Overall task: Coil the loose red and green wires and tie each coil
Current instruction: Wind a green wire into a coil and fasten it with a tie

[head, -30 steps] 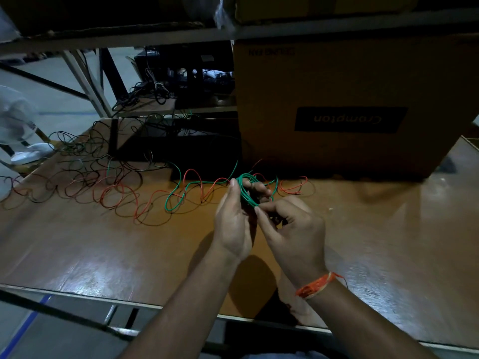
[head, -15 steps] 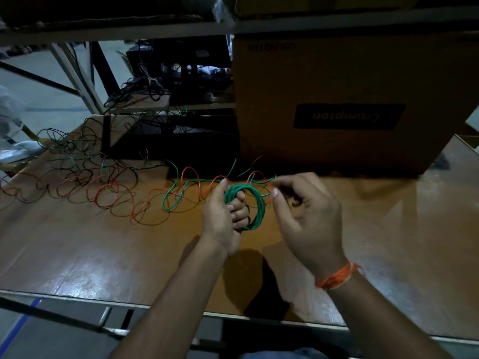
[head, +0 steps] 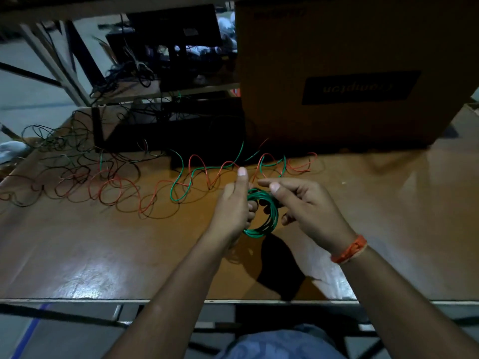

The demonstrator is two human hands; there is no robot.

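A small green wire coil (head: 267, 218) hangs above the wooden table. My left hand (head: 233, 211) holds it, fingers curled through the loops and thumb pointing up. My right hand (head: 303, 206) is on the coil's right side, index finger and thumb pinching the green wire at its top. Loose green wire (head: 181, 182) runs from the coil leftward across the table, looped together with loose red wire (head: 298, 164) just behind my hands. A larger tangle of red, green and dark wires (head: 77, 177) lies at the far left.
A big cardboard box (head: 350, 73) stands at the back right of the wooden table (head: 103, 242). A dark box-shaped object (head: 168, 133) sits behind the wires. The table's front edge (head: 103, 300) runs near my forearms. Shelving with cables stands behind.
My right hand, first close against the left over the coil, swung out to the right and has come back to the coil's top. The coil now hangs open and rounder from my left fingers.
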